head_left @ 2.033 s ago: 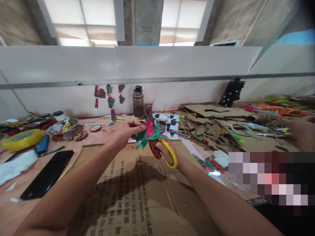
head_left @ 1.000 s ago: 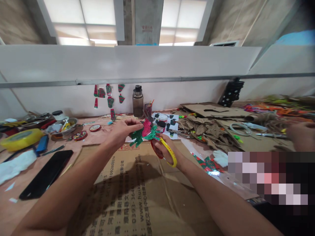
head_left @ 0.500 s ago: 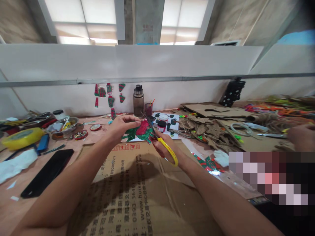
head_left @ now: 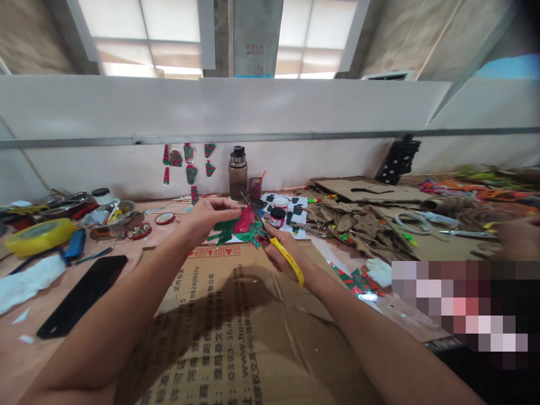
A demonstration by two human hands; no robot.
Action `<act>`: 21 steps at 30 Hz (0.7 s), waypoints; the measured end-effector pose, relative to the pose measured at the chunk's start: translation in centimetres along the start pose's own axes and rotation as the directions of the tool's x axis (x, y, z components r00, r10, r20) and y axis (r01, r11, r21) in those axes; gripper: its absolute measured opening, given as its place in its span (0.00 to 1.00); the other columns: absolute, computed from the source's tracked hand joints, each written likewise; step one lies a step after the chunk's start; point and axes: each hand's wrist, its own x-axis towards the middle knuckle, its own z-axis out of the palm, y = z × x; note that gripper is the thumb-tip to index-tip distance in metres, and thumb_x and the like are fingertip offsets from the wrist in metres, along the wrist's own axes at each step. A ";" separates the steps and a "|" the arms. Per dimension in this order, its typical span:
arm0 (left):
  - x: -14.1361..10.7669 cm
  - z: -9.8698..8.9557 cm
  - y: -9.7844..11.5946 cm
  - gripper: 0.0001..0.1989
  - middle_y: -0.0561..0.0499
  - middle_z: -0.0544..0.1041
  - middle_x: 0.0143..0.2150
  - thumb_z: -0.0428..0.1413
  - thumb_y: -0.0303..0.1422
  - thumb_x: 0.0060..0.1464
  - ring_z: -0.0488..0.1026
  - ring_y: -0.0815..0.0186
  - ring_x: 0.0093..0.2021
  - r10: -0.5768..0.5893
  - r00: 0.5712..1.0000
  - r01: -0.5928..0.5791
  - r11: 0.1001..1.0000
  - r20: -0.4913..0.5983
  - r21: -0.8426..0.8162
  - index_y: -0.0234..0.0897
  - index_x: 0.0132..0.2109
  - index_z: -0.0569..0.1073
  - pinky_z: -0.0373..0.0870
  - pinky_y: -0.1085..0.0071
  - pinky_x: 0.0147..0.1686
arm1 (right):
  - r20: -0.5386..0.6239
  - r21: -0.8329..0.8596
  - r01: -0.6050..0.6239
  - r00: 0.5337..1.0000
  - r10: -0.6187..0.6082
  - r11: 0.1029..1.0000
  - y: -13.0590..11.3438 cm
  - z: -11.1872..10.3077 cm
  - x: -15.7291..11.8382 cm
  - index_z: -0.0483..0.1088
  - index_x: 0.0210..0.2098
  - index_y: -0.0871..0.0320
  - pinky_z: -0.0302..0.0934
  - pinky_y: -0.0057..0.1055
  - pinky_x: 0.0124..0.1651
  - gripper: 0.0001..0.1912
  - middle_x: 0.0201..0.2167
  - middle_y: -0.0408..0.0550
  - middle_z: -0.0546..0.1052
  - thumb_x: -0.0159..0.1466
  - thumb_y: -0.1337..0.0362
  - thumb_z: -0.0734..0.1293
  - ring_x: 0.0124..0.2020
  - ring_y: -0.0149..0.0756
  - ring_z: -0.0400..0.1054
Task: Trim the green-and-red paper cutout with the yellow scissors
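Note:
Between finger and thumb, my left hand (head_left: 217, 212) pinches a red and green painted cutout (head_left: 241, 222) by its upper left side. My right hand (head_left: 287, 256) grips yellow-handled scissors (head_left: 289, 259), with the blades pointing up and away across the cutout's right side. The lower right part of the cutout lies against the scissors and my right fingers. Both hands are above the far edge of a brown cardboard sheet (head_left: 253, 343) printed with black characters.
A dark phone (head_left: 82, 295) and yellow tape roll (head_left: 40, 236) lie left. Behind stand a water bottle (head_left: 238, 174) and paint jars (head_left: 277, 216). Brown twine pieces (head_left: 358, 225) are piled right, near another person's hand (head_left: 518, 236). Painted pieces (head_left: 191, 174) hang on the wall.
The cutout has shifted and turned slightly in my left hand. The scissors stay at its right side, my right hand barely moving.

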 end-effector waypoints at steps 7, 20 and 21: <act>0.1 0.2 -0.5 0.14 0.51 0.76 0.26 0.74 0.38 0.34 0.67 0.70 0.26 0.004 1.000 -0.004 1.000 0.006 -0.028 0.37 0.26 0.79 0.60 0.72 0.24 | -0.025 -0.132 0.084 0.996 -0.088 0.988 0.5 -0.2 0.1 0.64 0.33 0.55 0.55 0.31 0.31 0.05 0.26 0.44 0.68 0.61 0.60 0.62 0.29 0.36 0.59; 0.2 1.6 -1.9 0.19 0.50 0.76 0.27 0.76 0.40 0.33 0.68 0.71 0.26 -0.094 0.983 0.124 0.973 0.155 -0.194 0.34 0.27 0.78 0.63 0.71 0.28 | -0.020 0.121 -0.066 0.997 0.069 0.990 0.8 0.9 -0.5 0.58 0.26 0.52 0.47 0.28 0.22 0.18 0.17 0.38 0.58 0.65 0.50 0.64 0.20 0.30 0.51; 0.3 1.8 -2.2 0.19 0.50 0.76 0.28 0.75 0.41 0.34 0.68 0.71 0.27 -0.078 0.985 0.107 0.976 0.154 -0.188 0.34 0.28 0.79 0.63 0.71 0.29 | -0.022 0.126 -0.063 0.998 0.066 0.990 0.9 0.9 -0.6 0.58 0.26 0.52 0.48 0.28 0.21 0.17 0.18 0.38 0.58 0.65 0.50 0.64 0.20 0.30 0.50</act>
